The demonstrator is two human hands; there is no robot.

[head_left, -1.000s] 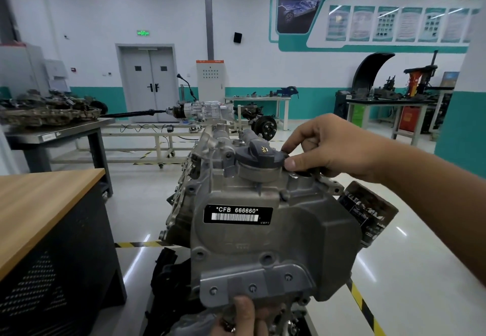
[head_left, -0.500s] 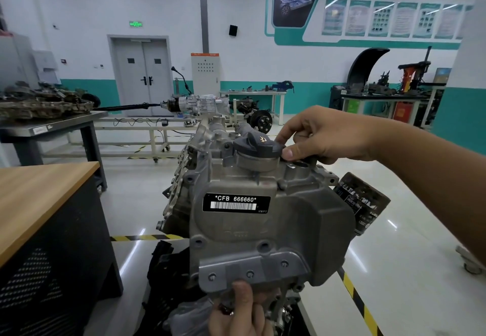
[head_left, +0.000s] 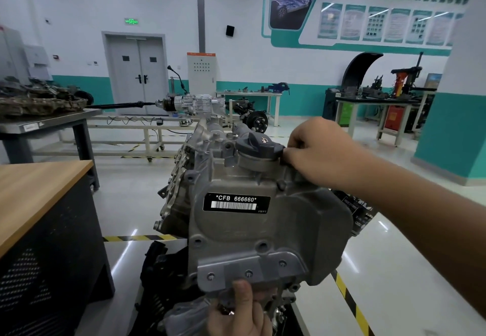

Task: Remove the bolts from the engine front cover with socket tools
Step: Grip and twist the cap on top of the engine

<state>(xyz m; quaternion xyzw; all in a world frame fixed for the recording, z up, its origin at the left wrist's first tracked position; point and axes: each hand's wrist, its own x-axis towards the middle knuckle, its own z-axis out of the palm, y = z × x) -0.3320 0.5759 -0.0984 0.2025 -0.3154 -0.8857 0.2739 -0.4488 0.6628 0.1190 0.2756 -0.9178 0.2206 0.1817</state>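
Right hand [head_left: 319,153] up at the top right edge of the engine front cover [head_left: 265,220], fingers curled and pinching something small and dark just beside the oil filler cap [head_left: 259,143]. Left hand [head_left: 240,312] grips the cover's lower edge, thumb pressed on the bracket plate [head_left: 249,271]. Wooden workbench [head_left: 34,191] stands left.

White walls with a teal lower band [head_left: 79,86] enclose a glossy pale floor [head_left: 394,270] striped with yellow-black tape [head_left: 136,237]. Grey double doors [head_left: 138,72] stand beneath a green exit sign [head_left: 131,21]. A wood-topped black workbench [head_left: 34,191] fills the left edge.
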